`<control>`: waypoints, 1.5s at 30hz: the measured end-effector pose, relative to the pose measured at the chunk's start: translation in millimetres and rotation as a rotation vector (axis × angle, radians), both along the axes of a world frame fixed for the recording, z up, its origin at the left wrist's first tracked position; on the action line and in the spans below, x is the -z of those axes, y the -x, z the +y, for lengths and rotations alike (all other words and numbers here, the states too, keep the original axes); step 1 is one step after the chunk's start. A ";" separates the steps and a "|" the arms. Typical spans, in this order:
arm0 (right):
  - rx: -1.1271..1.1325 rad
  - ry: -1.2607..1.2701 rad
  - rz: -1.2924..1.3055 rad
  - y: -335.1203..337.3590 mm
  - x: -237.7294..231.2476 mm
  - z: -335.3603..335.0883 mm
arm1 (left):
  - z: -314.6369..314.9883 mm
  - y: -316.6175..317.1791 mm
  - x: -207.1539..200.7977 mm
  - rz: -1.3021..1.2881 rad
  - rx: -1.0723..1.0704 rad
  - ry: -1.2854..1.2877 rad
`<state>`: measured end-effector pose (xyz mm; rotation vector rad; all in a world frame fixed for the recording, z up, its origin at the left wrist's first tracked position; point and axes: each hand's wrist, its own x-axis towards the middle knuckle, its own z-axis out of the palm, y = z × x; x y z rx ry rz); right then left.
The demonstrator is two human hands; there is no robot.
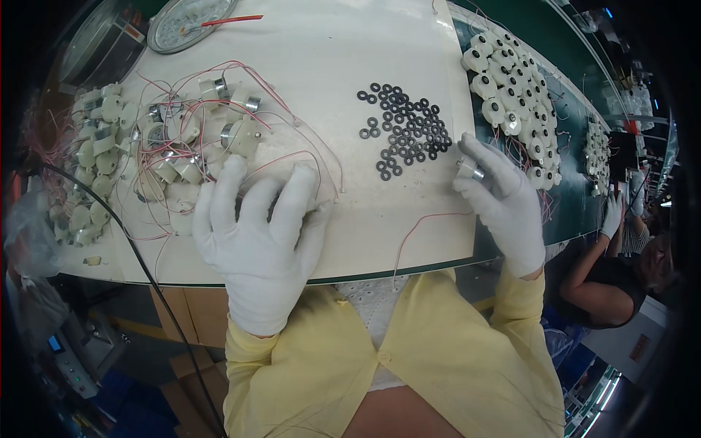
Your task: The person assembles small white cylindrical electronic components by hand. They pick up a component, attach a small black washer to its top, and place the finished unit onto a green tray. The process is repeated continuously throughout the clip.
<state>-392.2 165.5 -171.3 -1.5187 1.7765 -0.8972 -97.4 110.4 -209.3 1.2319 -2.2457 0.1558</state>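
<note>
Both of my hands wear white gloves. My right hand (507,201) pinches a small motor (469,171) with a silver can and a pale plastic part between thumb and fingers. A thin red-and-white wire (416,220) trails from near it toward the table's front edge. My left hand (259,237) has its fingers spread at the near edge of a pile of wired white geared motors (171,135); whether its fingertips touch one is unclear. Between the hands and farther back lie loose black rubber rings (405,128), some clustered, some scattered.
White motors with black rings (511,95) stand in rows on the right, over a green mat (569,157). At the back left are a round metal dish (186,25) and a red stick (232,21). A black cable (124,230) crosses the left front. A co-worker (610,274) sits at right.
</note>
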 end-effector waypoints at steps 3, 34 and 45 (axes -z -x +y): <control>0.022 0.000 0.000 0.6 0.6 -0.5 | 0.3 -1.2 -2.0 0.001 0.013 -0.042; -0.241 0.081 0.331 -10.1 -28.6 -40.3 | -2.3 -2.8 1.5 0.087 0.045 0.001; -0.422 0.132 0.613 -8.9 -28.0 -51.8 | 0.4 -8.4 0.2 0.065 0.076 -0.046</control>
